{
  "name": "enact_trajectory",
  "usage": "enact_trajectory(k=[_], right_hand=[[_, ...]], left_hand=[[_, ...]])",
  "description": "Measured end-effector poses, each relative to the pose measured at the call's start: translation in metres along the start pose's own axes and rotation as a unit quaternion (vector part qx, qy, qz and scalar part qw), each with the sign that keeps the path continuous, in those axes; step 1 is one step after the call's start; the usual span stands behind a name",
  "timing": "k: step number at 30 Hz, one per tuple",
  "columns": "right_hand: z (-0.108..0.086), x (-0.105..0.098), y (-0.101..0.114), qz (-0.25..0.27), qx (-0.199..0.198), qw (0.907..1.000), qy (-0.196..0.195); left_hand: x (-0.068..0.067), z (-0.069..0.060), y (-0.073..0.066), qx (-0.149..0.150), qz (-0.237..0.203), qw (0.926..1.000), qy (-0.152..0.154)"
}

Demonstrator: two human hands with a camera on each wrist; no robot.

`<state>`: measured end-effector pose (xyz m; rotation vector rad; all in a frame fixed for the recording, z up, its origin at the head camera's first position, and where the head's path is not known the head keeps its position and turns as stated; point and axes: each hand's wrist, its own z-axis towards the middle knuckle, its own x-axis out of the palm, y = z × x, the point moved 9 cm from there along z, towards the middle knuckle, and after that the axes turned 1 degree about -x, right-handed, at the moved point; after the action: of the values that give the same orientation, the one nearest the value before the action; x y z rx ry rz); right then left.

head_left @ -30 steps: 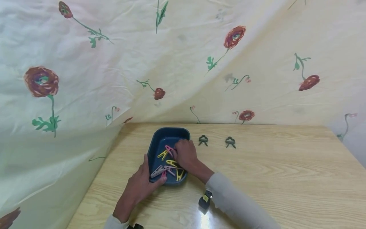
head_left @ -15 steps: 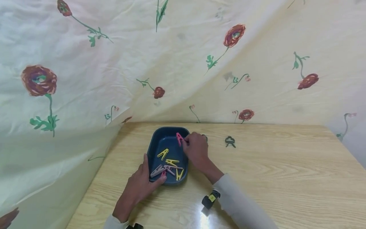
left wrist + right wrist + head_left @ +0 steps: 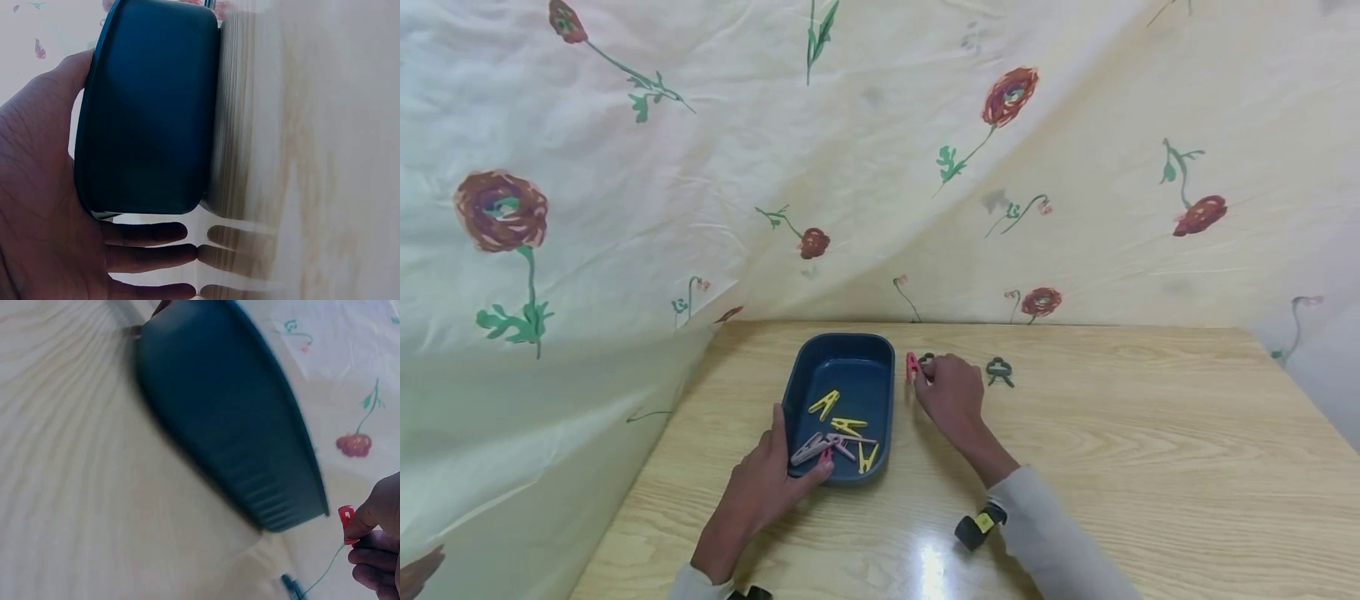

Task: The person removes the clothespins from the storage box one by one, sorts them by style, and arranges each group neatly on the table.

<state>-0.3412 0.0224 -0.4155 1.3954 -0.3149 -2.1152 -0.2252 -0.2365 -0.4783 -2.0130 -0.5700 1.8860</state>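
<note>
My right hand [image 3: 953,400] pinches a pink clothespin [image 3: 912,367] just off the right side of a dark blue tray [image 3: 842,367]. The same clothespin [image 3: 346,519] shows at the fingertips in the right wrist view. My left hand [image 3: 760,479] holds the tray's near left corner, thumb over the rim and the other fingers stretched along the outer wall [image 3: 147,112]. Inside the tray lie yellow clothespins [image 3: 824,404], pale purple clothespins [image 3: 808,448] and a pink one partly hidden by my left thumb.
A dark clip [image 3: 999,372] lies on the wooden table [image 3: 1112,433] right of my right hand. Another dark clip [image 3: 926,359] is partly covered by that hand. Flowered cloth [image 3: 865,167] hangs along the table's back and left sides.
My right hand has lifted the pink clothespin out of the tray and moved right, past the rim, to near the closer dark clip. The left hand stays at the tray corner.
</note>
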Motion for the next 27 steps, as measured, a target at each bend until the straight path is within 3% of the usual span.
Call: enact_trajectory(k=[6,11,24,27], right_hand=[[-0.015,0.021,-0.015,0.004,0.020,0.9986,0.050],[-0.023,0.035,-0.018,-0.012,0.019,0.9976,0.066],[-0.024,0.051,-0.014,-0.077,0.018,0.9957,0.049],[-0.023,0.051,-0.011,-0.071,0.018,0.9964,0.043]], left_hand=[[-0.002,0.000,0.002,-0.007,0.005,0.9999,0.009],[-0.002,0.000,0.003,-0.009,-0.001,0.9999,0.011],[-0.002,-0.002,-0.001,-0.013,0.004,0.9999,0.009],[-0.002,-0.002,-0.002,-0.013,0.004,0.9999,0.010]])
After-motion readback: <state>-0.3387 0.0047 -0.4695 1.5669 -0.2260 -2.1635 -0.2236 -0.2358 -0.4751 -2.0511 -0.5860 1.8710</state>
